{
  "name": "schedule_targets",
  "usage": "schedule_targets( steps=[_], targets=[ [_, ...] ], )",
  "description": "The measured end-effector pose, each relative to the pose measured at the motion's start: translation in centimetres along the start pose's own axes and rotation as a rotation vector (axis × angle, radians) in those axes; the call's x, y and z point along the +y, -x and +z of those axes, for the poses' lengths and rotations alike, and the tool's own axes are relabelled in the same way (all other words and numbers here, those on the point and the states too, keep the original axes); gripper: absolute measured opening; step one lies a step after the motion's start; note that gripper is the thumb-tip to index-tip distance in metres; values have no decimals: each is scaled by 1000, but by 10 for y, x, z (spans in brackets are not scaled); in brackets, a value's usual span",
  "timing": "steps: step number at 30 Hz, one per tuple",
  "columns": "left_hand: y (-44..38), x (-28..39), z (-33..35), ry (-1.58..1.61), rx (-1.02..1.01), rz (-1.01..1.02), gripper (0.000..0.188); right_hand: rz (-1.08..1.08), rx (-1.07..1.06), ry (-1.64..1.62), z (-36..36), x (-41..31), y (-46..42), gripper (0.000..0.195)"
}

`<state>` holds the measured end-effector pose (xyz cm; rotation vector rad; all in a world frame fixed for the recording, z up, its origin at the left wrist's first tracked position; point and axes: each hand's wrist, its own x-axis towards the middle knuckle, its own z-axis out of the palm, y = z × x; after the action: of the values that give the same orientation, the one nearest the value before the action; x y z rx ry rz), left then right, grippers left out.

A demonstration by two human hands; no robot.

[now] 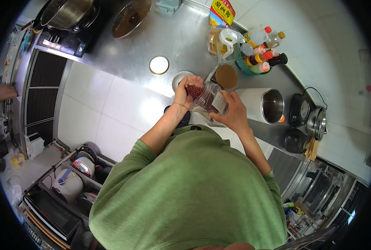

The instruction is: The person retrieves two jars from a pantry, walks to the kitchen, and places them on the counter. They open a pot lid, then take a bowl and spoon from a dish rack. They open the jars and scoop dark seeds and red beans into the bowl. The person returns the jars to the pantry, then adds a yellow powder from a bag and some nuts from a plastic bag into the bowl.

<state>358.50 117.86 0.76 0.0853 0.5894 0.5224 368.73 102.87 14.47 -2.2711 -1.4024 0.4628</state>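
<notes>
My right hand point(234, 112) grips a clear plastic jar point(208, 90) by its base and tilts it to the left. The jar bears a label with writing and holds dark red beans. At its mouth my left hand point(181, 95) is cupped, with a heap of small red beans point(194, 90) in the palm. Just behind that hand sits a small white bowl point(177, 80), partly hidden by the fingers. A round lid point(159, 65) with a gold-coloured rim lies flat on the steel counter point(126, 53), to the left of the bowl.
Right of my hands stand a white electric kettle-like pitcher point(257, 104) and a brown-lidded container point(226, 76). A green basket point(251, 68) holds several bottles. A steel pot point(68, 14) sits on the stove at far left. Another person's arm point(4, 93) shows at the left edge.
</notes>
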Motion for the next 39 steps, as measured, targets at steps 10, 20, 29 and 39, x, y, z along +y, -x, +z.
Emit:
schedule_targets(
  steps=[10, 20, 29, 39],
  targets=[
    [-41, 1, -35, 121, 100, -16, 41, 132, 75, -588, 70, 72, 33, 82],
    [-80, 16, -68, -1155, -3, 288, 50, 198, 217, -721, 79, 96, 68, 86],
    [-50, 58, -50, -2004, -408, 787, 27, 221, 306, -720, 78, 99, 78, 79],
    [-96, 150, -53, -2894, -167, 23, 98, 246, 335, -723, 79, 94, 85, 81]
  ],
)
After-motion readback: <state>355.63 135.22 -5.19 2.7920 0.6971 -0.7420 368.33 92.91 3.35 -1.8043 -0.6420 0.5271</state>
